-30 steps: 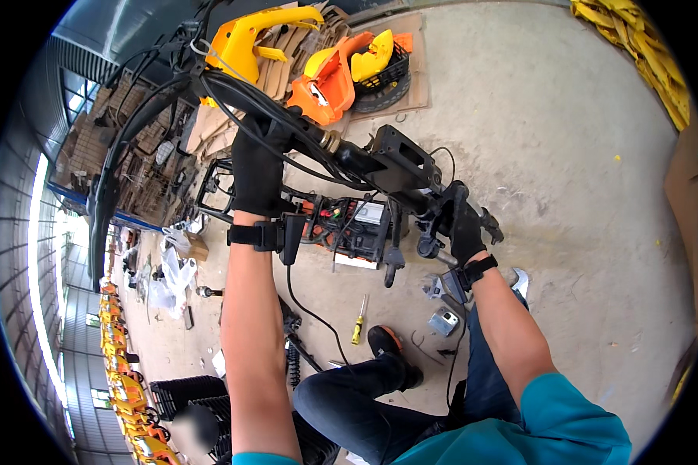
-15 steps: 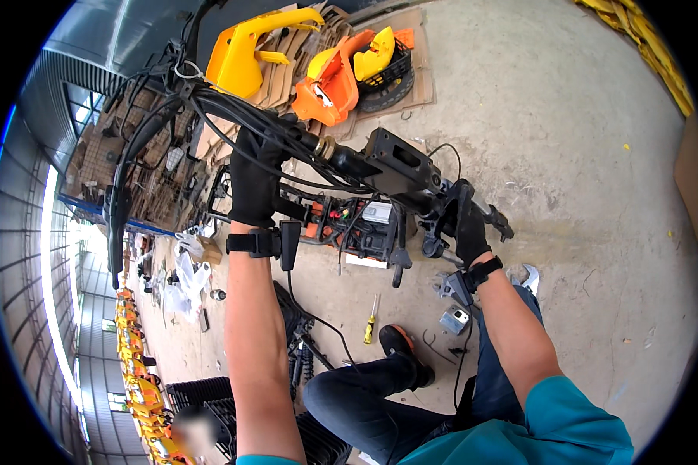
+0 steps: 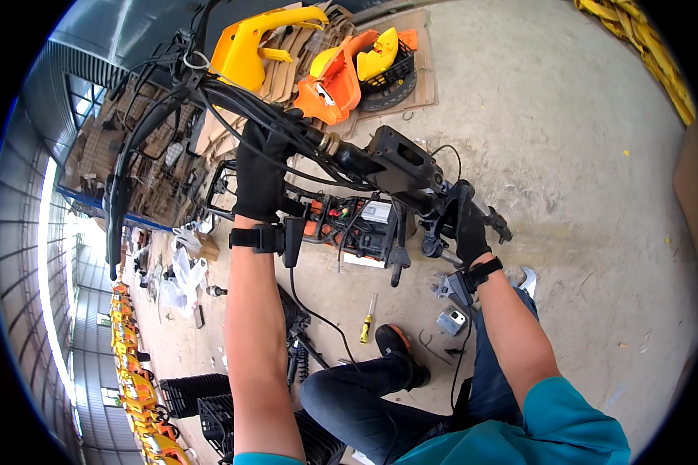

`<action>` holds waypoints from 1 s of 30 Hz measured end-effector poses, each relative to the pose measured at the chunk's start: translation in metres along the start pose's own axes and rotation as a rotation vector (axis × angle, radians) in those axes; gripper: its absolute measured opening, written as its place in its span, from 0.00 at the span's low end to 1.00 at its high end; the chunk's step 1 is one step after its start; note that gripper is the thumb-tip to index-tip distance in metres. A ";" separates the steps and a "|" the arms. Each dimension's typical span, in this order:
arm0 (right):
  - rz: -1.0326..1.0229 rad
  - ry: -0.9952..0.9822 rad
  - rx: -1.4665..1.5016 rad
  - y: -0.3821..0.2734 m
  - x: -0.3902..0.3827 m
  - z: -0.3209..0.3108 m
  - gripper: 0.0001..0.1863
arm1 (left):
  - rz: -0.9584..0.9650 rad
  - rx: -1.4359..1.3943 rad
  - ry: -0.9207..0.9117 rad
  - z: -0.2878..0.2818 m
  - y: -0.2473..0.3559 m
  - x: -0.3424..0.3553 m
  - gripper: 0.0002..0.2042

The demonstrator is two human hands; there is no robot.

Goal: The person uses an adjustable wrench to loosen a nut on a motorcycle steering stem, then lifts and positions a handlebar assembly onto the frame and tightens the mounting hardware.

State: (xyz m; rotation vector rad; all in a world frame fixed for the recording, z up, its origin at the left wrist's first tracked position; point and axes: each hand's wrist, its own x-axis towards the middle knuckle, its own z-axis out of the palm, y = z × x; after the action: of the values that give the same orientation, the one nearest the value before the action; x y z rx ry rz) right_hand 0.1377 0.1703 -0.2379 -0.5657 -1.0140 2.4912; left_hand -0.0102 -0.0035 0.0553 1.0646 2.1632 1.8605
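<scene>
A black steering column [image 3: 355,164] lies slantwise before me, with cables and a curved handlebar [image 3: 120,198] at its left end. My left hand [image 3: 262,174], in a black glove, is closed around the column and cable bundle close to the handlebar; its fingertips are partly hidden by cables. At the column's other end, my gloved right hand [image 3: 470,232] grips the front fork [image 3: 442,225] where it joins the black head tube [image 3: 402,161]. Below the column shows the frame [image 3: 357,225] of a small electric vehicle, with orange parts, wires and a silver box.
A yellow-handled screwdriver [image 3: 366,329] and a small silver device [image 3: 450,320] lie on the concrete floor. Yellow panels [image 3: 240,58], an orange panel [image 3: 337,85] and a wheel [image 3: 388,97] rest on cardboard at the back. Black crates [image 3: 194,395] stand lower left, beyond them a row of yellow vehicles [image 3: 136,380].
The handlebar and my left hand have shifted very slightly in the picture. Both hands keep their hold on the column and fork.
</scene>
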 end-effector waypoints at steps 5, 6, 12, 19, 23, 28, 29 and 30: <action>0.005 -0.087 -0.018 -0.012 -0.004 -0.002 0.33 | -0.035 -0.131 -0.026 -0.007 0.021 -0.001 0.15; -0.012 -0.127 -0.001 -0.015 -0.005 0.001 0.34 | -0.037 -0.378 -0.007 -0.012 0.026 -0.002 0.15; 0.199 0.093 -0.283 -0.037 -0.028 -0.002 0.32 | 0.033 -0.739 -0.075 -0.057 0.026 0.015 0.13; -0.415 -0.045 -0.404 -0.125 -0.107 0.064 0.09 | -0.109 -0.179 0.300 -0.045 0.050 -0.029 0.24; -0.921 -0.274 -0.641 -0.139 -0.085 0.164 0.16 | -0.136 -0.005 0.157 -0.005 0.055 -0.037 0.19; -1.157 -0.206 -0.925 -0.091 -0.075 0.222 0.30 | -0.093 0.048 0.096 0.021 0.043 -0.027 0.16; -1.116 -0.226 -0.925 -0.079 -0.085 0.224 0.32 | -0.096 0.072 0.072 0.021 0.033 -0.026 0.15; -1.050 -0.261 -0.829 -0.074 -0.090 0.226 0.32 | -0.096 0.146 0.167 0.024 0.022 -0.026 0.16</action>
State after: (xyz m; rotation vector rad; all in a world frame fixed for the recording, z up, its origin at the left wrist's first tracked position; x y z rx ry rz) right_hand 0.1152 0.0473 -0.0164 0.1262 -1.8280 1.1836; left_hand 0.0307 0.0025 0.0599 0.8366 2.4292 1.8341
